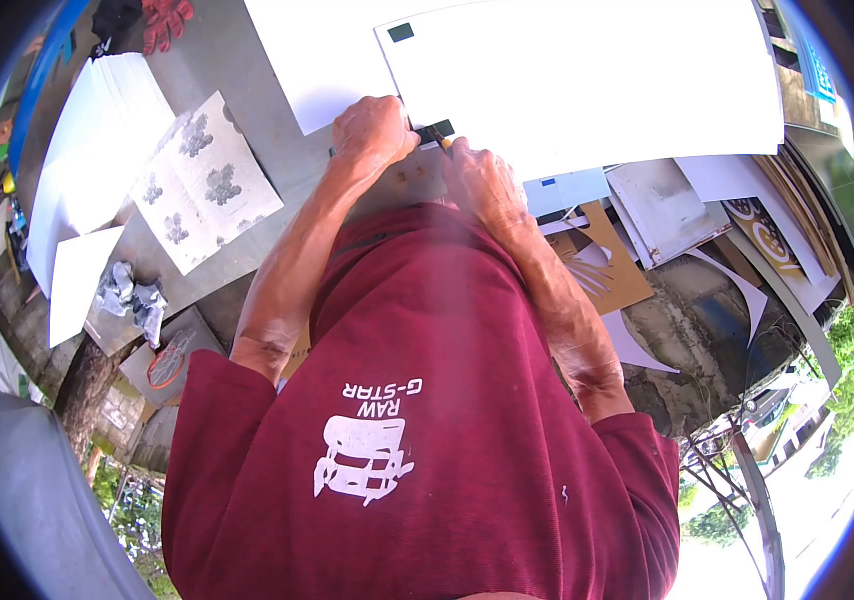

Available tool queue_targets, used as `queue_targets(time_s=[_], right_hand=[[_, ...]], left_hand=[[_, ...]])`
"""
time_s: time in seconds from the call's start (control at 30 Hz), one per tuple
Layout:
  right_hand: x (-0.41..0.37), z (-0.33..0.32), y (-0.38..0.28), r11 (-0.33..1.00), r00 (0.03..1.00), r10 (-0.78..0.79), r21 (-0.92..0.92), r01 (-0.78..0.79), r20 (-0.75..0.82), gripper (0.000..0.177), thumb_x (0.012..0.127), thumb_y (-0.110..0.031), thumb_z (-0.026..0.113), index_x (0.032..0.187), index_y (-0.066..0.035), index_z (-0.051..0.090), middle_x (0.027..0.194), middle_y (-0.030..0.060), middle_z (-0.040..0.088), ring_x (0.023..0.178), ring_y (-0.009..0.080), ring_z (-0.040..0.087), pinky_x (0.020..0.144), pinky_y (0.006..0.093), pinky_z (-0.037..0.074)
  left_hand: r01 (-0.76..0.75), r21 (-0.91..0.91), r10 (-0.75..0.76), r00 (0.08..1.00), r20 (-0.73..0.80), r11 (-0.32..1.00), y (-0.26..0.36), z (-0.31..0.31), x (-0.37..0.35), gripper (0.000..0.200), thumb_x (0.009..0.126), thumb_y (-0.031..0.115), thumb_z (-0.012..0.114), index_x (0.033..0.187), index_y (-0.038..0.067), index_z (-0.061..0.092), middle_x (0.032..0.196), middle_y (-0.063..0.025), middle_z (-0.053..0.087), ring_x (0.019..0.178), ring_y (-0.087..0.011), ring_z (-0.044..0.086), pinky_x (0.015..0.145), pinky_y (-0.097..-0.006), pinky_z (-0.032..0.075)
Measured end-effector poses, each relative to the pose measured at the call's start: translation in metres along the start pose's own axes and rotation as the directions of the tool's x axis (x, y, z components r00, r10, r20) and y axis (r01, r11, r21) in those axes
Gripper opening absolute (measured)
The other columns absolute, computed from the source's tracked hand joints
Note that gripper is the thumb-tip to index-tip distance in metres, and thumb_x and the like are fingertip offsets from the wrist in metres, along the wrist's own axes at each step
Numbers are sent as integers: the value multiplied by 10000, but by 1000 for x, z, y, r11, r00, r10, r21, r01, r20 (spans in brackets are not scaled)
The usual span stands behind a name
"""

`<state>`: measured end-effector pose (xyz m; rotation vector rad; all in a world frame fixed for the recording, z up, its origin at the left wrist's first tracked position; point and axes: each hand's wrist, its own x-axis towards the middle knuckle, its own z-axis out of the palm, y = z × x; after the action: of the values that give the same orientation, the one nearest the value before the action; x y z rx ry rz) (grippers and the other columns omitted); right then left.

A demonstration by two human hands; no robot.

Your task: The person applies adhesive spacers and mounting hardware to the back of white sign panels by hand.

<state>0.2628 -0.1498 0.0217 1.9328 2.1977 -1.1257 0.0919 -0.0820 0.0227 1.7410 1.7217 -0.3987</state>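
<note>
Head view. Left hand, fingers curled under, bears down on the near edge of a large white sheet lying on the worktop. Right hand pinches what appears to be a yellow-tipped craft knife at a small dark cut-out just beside the left knuckles. Hazard: the hands nearly touch, so a slipping blade could reach the left fingers. If the sheet slides, the cut wanders. Printed floral sheet lies well apart.
</note>
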Motion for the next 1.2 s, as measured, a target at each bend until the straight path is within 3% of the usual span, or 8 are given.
queue_targets(time_s=[0.3,0.4,0.5,0.6,0.83,1.03,1.13,1.2], right_hand=[[-8,-2,0,996,997,-71,-58,71,2,256,962,-221,539,924,27,591,730,253,684,712,450,696,652,537,560],[-25,-3,18,989,988,-73,-117,89,134,233,953,-204,556,912,21,602,730,247,684,734,443,696,664,539,548],[-40,-11,24,988,995,6,-153,9,99,261,961,-235,578,944,24,610,737,242,686,757,434,696,678,519,539],[-28,-20,37,957,997,72,278,-79,34,385,973,-367,592,980,18,606,754,247,683,768,431,693,689,515,513],[38,-14,6,947,977,214,247,-205,-10,486,828,-444,766,950,19,691,789,244,705,765,403,709,709,482,551],[48,12,3,985,981,158,91,-149,-108,416,810,-379,777,950,8,721,818,244,718,788,381,724,744,466,569],[55,10,7,972,978,194,151,-182,-73,346,835,-321,747,905,15,707,759,204,717,696,313,726,649,426,580],[65,6,14,784,931,351,514,-349,96,331,841,-301,737,857,26,688,700,155,685,611,232,678,584,372,560]], left_hand=[[-7,-62,5,999,-31,998,-1,-1,-2,189,762,312,794,837,139,790,825,-92,758,830,-289,728,761,-436,563],[28,-13,-29,995,-97,1000,-4,8,3,175,754,302,782,826,143,786,817,-86,756,820,-281,726,757,-437,560],[-27,-104,26,1000,-13,994,-11,0,-3,170,741,295,781,813,140,780,809,-80,754,812,-273,723,760,-431,558],[-18,-114,21,999,27,993,-19,-5,-11,193,743,319,787,804,136,775,804,-75,752,812,-270,721,765,-423,555],[13,-190,-8,1000,28,982,-52,-20,-28,226,750,330,783,838,122,781,833,-81,755,846,-258,716,792,-406,554],[32,-432,-19,999,35,901,-69,-21,-51,279,814,356,777,898,90,775,678,-63,690,640,-173,670,624,-317,502],[-2,-488,10,1000,14,873,-74,-12,-54,268,846,345,766,919,87,775,604,-29,622,546,-108,578,539,-299,434],[-23,-530,4,999,-38,848,-72,-8,-57,254,859,328,762,932,84,774,590,-19,596,539,-95,535,524,-306,411]])
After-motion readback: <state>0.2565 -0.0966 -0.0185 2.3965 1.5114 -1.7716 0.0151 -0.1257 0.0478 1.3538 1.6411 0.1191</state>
